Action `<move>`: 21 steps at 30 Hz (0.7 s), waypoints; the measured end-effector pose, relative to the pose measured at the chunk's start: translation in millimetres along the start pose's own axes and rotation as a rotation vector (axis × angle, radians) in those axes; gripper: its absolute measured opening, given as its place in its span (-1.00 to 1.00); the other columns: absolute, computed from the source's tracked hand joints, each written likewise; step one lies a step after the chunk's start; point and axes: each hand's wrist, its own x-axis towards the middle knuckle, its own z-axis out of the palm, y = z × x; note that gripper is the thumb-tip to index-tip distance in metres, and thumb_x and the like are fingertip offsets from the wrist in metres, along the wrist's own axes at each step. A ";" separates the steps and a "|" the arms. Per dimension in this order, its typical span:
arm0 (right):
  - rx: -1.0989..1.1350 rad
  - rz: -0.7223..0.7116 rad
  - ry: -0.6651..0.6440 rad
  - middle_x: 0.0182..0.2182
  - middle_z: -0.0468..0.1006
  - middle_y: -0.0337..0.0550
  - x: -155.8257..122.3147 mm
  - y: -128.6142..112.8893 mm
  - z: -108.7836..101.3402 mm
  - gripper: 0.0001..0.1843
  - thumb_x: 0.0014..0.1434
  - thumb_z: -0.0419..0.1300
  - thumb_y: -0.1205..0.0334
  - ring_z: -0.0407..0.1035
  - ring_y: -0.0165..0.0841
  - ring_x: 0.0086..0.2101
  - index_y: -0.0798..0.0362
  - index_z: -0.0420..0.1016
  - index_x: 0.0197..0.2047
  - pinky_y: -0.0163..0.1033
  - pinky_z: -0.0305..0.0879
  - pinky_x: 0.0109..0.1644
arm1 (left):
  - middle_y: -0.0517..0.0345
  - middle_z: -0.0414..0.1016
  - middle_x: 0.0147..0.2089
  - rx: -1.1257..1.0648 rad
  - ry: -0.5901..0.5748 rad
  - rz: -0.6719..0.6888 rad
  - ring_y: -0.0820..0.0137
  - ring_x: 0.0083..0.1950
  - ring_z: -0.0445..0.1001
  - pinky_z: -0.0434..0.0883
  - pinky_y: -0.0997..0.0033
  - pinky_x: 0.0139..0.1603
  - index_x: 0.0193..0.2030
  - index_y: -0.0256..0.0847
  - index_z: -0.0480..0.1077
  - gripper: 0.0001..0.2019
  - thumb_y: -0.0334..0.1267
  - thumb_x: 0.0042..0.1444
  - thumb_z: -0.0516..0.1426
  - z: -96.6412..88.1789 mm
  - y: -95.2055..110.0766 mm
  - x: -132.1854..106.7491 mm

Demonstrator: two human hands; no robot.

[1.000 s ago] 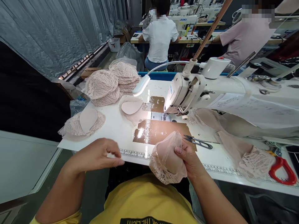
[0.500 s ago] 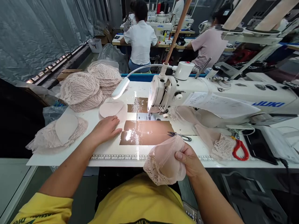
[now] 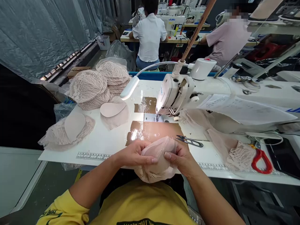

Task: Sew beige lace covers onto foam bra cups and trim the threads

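Both my hands grip one pale pink lace bra cup (image 3: 156, 162) at the table's near edge, in front of my yellow shirt. My left hand (image 3: 134, 153) is closed on its left side, thumb pressed across the fabric. My right hand (image 3: 181, 157) is closed on its right side, thumb on top. A white sewing machine (image 3: 178, 90) stands just beyond, with its lamp (image 3: 129, 87) lit over brown taped patches (image 3: 152, 129). Thread snips (image 3: 189, 141) lie right of my hands.
Stacks of lace cups (image 3: 98, 84) sit at the back left, a padded cup (image 3: 112, 109) and another lace pile (image 3: 67, 131) nearer. Sewn lace pieces (image 3: 234, 150) and red-handled scissors (image 3: 261, 159) lie at the right. Two people sit at machines behind.
My left hand came back from the padded cup on the table and closed on the lace cup that my right hand was holding alone.
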 end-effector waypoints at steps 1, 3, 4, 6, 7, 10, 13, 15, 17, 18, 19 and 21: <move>-0.018 -0.004 0.018 -0.42 0.53 -0.22 0.5 0.8 -1.0 -0.63 -0.07 0.40 0.08 0.35 -0.41 -0.45 0.04 0.48 -0.21 -0.35 0.26 -0.42 | 0.11 0.38 -0.38 -0.010 0.024 0.004 0.45 -0.38 0.34 0.32 0.50 -0.40 -0.24 -0.35 0.44 -0.65 -0.05 0.03 0.24 -0.8 -0.4 -0.2; -0.045 -0.016 0.029 -0.44 0.50 -0.25 1.8 2.0 -2.4 -0.63 -0.06 0.39 0.09 0.31 -0.44 -0.48 0.04 0.47 -0.20 -0.38 0.22 -0.45 | 0.15 0.33 -0.41 -0.017 0.067 0.008 0.49 -0.40 0.30 0.27 0.55 -0.44 -0.28 -0.35 0.44 -0.69 -0.08 0.02 0.25 -3.1 -0.6 -0.8; -0.050 -0.025 0.022 -0.44 0.50 -0.25 2.6 2.2 -2.8 -0.63 -0.06 0.39 0.10 0.31 -0.44 -0.47 0.04 0.47 -0.19 -0.38 0.21 -0.45 | 0.17 0.31 -0.42 -0.025 0.078 0.005 0.51 -0.41 0.28 0.25 0.56 -0.45 -0.30 -0.35 0.43 -0.70 -0.10 0.02 0.26 -4.3 -0.6 -0.8; -0.048 -0.038 -0.002 -0.40 0.51 -0.23 4.4 2.1 -2.9 -0.64 -0.04 0.38 0.11 0.32 -0.43 -0.45 0.05 0.47 -0.18 -0.38 0.22 -0.43 | 0.19 0.28 -0.43 -0.052 0.083 -0.012 0.53 -0.43 0.25 0.22 0.57 -0.46 -0.32 -0.35 0.42 -0.71 -0.11 0.02 0.26 -6.0 -0.9 -0.4; -0.046 -0.041 -0.011 -0.38 0.51 -0.22 5.4 1.8 -2.8 -0.65 -0.03 0.38 0.12 0.32 -0.43 -0.43 0.05 0.47 -0.18 -0.39 0.22 -0.42 | 0.19 0.28 -0.44 -0.069 0.080 -0.027 0.53 -0.43 0.24 0.21 0.57 -0.46 -0.33 -0.35 0.41 -0.71 -0.11 0.03 0.25 -6.7 -1.2 0.0; -0.046 -0.037 -0.011 -0.37 0.51 -0.23 7.7 0.4 -2.3 -0.67 -0.02 0.37 0.13 0.32 -0.44 -0.42 0.05 0.48 -0.19 -0.40 0.23 -0.40 | 0.17 0.29 -0.42 -0.093 0.076 -0.066 0.51 -0.42 0.25 0.21 0.55 -0.44 -0.30 -0.36 0.40 -0.68 -0.07 0.06 0.22 -8.4 -3.1 1.4; -0.051 -0.031 -0.007 -0.35 0.52 -0.21 9.1 -1.7 -1.4 -0.66 -0.02 0.37 0.12 0.35 -0.41 -0.39 0.06 0.49 -0.18 -0.37 0.27 -0.36 | 0.17 0.27 -0.43 -0.069 0.097 -0.071 0.51 -0.42 0.22 0.17 0.54 -0.45 -0.32 -0.35 0.38 -0.66 -0.02 0.13 0.15 -10.4 -5.5 2.5; -0.056 -0.031 -0.018 -0.32 0.53 -0.19 9.9 -3.0 -0.7 -0.66 -0.01 0.36 0.12 0.37 -0.39 -0.37 0.05 0.49 -0.16 -0.35 0.30 -0.33 | 0.18 0.26 -0.44 -0.041 0.110 -0.064 0.52 -0.43 0.20 0.15 0.54 -0.45 -0.37 -0.34 0.36 -0.63 0.01 0.18 0.09 -11.9 -6.9 3.0; -0.056 -0.027 -0.035 -0.32 0.54 -0.19 10.7 -4.0 -0.5 -0.67 0.01 0.34 0.13 0.39 -0.38 -0.35 0.05 0.49 -0.14 -0.34 0.32 -0.32 | 0.18 0.26 -0.45 -0.017 0.124 -0.065 0.52 -0.43 0.20 0.17 0.54 -0.44 -0.40 -0.33 0.33 -0.60 0.02 0.21 0.04 -13.1 -8.0 3.4; -0.053 -0.021 -0.042 -0.32 0.54 -0.18 11.1 -4.2 -0.6 -0.66 0.02 0.34 0.13 0.40 -0.36 -0.34 0.05 0.48 -0.14 -0.33 0.33 -0.31 | 0.19 0.27 -0.45 -0.010 0.134 -0.070 0.52 -0.43 0.21 0.19 0.54 -0.43 -0.41 -0.33 0.32 -0.59 0.03 0.22 0.03 -13.6 -8.3 3.5; -0.050 -0.013 -0.047 -0.32 0.54 -0.17 11.5 -4.2 -0.9 -0.66 0.02 0.34 0.13 0.41 -0.35 -0.33 0.05 0.48 -0.13 -0.32 0.34 -0.31 | 0.19 0.28 -0.46 -0.007 0.144 -0.076 0.51 -0.43 0.22 0.20 0.54 -0.42 -0.41 -0.32 0.32 -0.59 0.04 0.22 0.02 -13.9 -8.5 3.6; -0.052 0.004 -0.052 -0.30 0.55 -0.15 12.0 -3.9 -1.7 -0.64 0.02 0.34 0.13 0.43 -0.31 -0.30 0.06 0.46 -0.12 -0.29 0.37 -0.29 | 0.17 0.32 -0.44 -0.006 0.159 -0.088 0.50 -0.42 0.26 0.23 0.53 -0.41 -0.41 -0.32 0.32 -0.57 0.05 0.23 0.01 -14.3 -8.4 3.7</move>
